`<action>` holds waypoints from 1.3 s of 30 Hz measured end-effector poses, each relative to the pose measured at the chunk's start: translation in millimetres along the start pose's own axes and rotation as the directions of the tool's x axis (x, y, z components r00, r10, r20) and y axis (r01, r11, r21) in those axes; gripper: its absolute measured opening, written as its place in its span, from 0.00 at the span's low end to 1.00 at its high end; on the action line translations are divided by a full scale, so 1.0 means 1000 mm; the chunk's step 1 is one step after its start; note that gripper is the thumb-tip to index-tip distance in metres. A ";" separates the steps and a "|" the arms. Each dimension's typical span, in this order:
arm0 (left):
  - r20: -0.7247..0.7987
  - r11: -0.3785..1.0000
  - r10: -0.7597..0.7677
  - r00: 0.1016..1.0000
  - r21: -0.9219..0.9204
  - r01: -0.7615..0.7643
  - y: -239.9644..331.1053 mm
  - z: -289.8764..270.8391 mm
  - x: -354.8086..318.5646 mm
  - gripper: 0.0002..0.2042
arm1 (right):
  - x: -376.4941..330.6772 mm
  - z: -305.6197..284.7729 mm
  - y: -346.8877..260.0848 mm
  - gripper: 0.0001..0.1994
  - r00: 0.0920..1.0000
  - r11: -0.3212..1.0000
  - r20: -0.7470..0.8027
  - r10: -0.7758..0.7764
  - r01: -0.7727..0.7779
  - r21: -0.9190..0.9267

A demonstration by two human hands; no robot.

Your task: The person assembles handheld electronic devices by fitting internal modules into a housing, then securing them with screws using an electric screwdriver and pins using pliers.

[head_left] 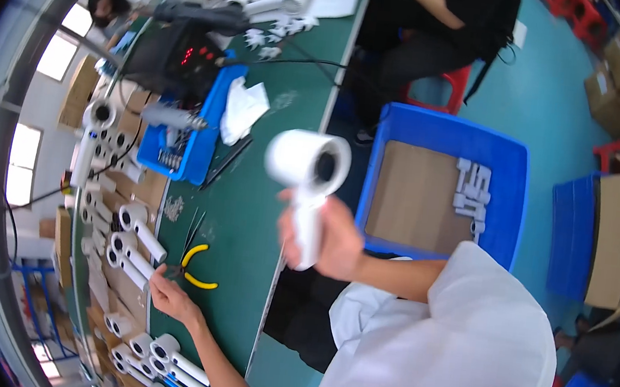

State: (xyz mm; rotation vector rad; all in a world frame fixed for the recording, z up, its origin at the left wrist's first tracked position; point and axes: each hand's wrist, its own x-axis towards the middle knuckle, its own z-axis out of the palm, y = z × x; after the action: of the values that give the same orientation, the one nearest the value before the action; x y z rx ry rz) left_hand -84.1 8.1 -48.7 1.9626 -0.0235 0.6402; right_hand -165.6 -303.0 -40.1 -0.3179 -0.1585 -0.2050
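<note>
In my right hand [335,241] is a white hair dryer [306,159], raised over the bench's near edge. My fingers are wrapped round its handle, and the round dark opening of its barrel faces right; it is slightly blurred. My left hand [172,298] is low over the green bench, fingers stretched toward the handle end of one of several white hair dryers [130,250] lying in a row. Whether the fingertips touch that handle I cannot tell. Beside them lie yellow-handled pliers [200,267] and thin dark tweezers [193,230].
More white dryer housings [164,359] lie at the lower left. A blue parts tray [210,134] with a grey electric screwdriver [174,117] sits beside a black device [176,62]. On the right stands a blue bin [509,199] holding white parts. Another person [425,32] sits beyond.
</note>
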 end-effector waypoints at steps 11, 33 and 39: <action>-0.025 0.937 0.142 0.990 0.324 -0.126 0.006 0.005 -0.005 0.18 | 0.069 -0.057 -0.089 0.22 0.980 0.977 -0.150 -0.129 0.100 -0.187; -0.035 0.909 0.223 0.974 0.369 -0.195 -0.005 -0.005 -0.007 0.22 | 0.125 0.058 0.222 0.17 0.804 0.780 0.332 0.493 -0.240 -0.578; 0.044 0.958 0.110 0.993 0.261 -0.118 -0.003 -0.001 -0.008 0.19 | 0.124 0.052 0.203 0.18 0.811 0.776 0.365 0.458 -0.164 -0.609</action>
State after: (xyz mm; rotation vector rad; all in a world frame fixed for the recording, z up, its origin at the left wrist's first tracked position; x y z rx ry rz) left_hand -90.1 8.0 -54.0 2.2399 -0.0729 0.7200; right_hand -6.0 -118.7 -27.6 -0.9804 -0.5602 0.1971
